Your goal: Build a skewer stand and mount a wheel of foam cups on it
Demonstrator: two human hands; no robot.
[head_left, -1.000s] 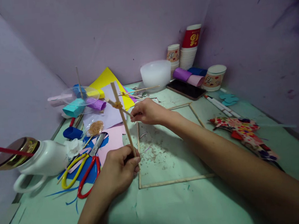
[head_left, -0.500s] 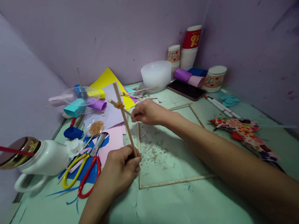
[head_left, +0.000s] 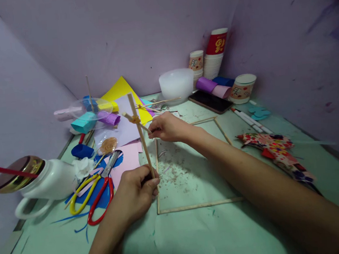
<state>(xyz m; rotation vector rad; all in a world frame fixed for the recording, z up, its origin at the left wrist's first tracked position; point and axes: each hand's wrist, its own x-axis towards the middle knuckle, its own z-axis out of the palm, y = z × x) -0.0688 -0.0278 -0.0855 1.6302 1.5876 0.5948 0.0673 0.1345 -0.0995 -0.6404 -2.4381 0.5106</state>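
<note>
My left hand [head_left: 141, 188] is closed around the lower end of a long wooden stick [head_left: 145, 147], which stands nearly upright. A shorter stick [head_left: 127, 115] crosses it near the top, bound by a yellow-orange rubber band [head_left: 135, 119]. The far end of that shorter stick is pinched in the fingertips of my right hand [head_left: 165, 127]. Below both hands, a square frame of thin sticks [head_left: 200, 206] lies flat on the table; my right forearm hides part of it. Small brown shavings [head_left: 179, 171] are scattered inside the frame.
Scissors [head_left: 106, 170], coloured paper [head_left: 121, 89], a bag of rubber bands [head_left: 108, 145] and a white mug [head_left: 53, 178] are at left. Behind are a bowl [head_left: 177, 85], paper cups [head_left: 213, 66] and a phone [head_left: 210, 101]. Markers [head_left: 252, 120] and floral cloth [head_left: 273, 145] lie right.
Both hands keep the same grip on the crossed sticks. The whole view has shifted very slightly.
</note>
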